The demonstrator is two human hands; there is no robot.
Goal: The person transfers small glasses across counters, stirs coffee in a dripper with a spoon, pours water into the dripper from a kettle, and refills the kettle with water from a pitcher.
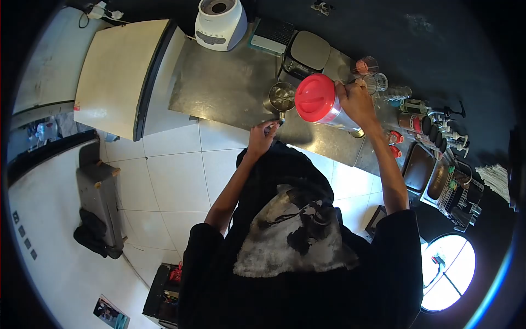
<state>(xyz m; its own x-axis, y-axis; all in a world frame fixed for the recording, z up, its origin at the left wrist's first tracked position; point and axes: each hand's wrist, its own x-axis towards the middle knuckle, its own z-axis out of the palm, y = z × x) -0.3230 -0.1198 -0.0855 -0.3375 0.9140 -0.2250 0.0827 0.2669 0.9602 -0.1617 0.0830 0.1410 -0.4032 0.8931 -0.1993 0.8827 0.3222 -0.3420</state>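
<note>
My right hand (357, 104) is wrapped round a clear container with a red lid (315, 97), held tilted above the steel counter (219, 88). Just left of the lid, a small metal pot (282, 96) stands on the counter, its handle toward me. What is inside the pot is too small to tell. At the counter's front edge my left hand (262, 137) is closed by the end of the pot's handle, with the fingers pinched on it.
A white appliance base (220, 27) and a kitchen scale (309, 50) stand at the back. Glasses (375, 82), bottles (416, 123) and a sink (437, 181) are on the right. A white fridge (121, 77) is on the left.
</note>
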